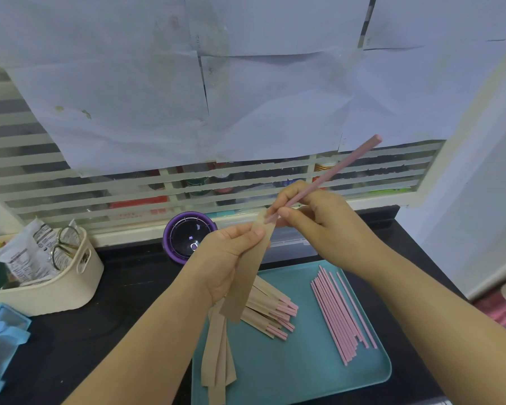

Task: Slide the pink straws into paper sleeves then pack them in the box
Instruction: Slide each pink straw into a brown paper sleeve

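- Pink straws (338, 314), still bare, lie side by side on the right of our teal tray (289, 375), with their long axes running near to far.
- Empty sleeves (218, 361) fan over the tray's near left edge. Just beyond them are the sleeved straws (270, 314), pink ends pointing right.
- Our left hand (225, 258) pinches the held sleeve (246, 276) near its top, and the rest hangs toward the tray.
- Our right hand (313, 217) pinches the held straw (342, 168). Its lower tip is at the sleeve's mouth and its far end slants up and right.
- A purple timer (187, 238) sits behind on the dark counter (129, 276).
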Action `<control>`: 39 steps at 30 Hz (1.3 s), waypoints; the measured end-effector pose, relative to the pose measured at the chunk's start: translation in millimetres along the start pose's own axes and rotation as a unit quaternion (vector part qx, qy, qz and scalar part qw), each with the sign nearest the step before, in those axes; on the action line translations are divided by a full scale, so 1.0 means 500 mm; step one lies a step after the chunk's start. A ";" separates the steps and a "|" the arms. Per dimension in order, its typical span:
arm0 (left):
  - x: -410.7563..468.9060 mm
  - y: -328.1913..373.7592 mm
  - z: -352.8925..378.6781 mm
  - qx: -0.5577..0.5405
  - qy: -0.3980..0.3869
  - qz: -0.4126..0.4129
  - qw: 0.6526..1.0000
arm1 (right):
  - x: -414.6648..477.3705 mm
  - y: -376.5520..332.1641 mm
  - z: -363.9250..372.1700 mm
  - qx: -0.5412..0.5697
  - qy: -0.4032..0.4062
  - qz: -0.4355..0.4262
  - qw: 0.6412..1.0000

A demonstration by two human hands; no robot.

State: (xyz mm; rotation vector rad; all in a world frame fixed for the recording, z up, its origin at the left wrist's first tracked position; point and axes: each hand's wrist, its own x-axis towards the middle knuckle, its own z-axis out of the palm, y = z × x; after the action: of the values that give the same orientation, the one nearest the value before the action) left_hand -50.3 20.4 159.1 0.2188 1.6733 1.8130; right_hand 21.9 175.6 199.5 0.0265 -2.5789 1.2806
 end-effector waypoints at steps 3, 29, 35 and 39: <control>0.000 -0.005 -0.001 0.032 0.009 0.007 0.999 | 0.000 0.006 0.005 0.007 0.013 0.003 1.000; -0.010 -0.001 0.008 0.135 -0.017 0.017 0.991 | 0.031 0.035 -0.036 0.186 -0.083 0.154 0.967; -0.011 -0.010 0.008 0.103 -0.036 0.004 0.994 | 0.029 0.042 -0.040 0.180 -0.116 0.165 0.963; -0.010 -0.015 0.013 0.044 -0.060 -0.016 0.997 | 0.031 0.038 -0.045 0.148 -0.154 0.163 0.963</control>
State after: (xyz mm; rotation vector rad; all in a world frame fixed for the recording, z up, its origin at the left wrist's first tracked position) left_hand -40.3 22.7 154.9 0.3308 1.6638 1.6695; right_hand 9.4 206.4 201.4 -0.1614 -2.6956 1.9132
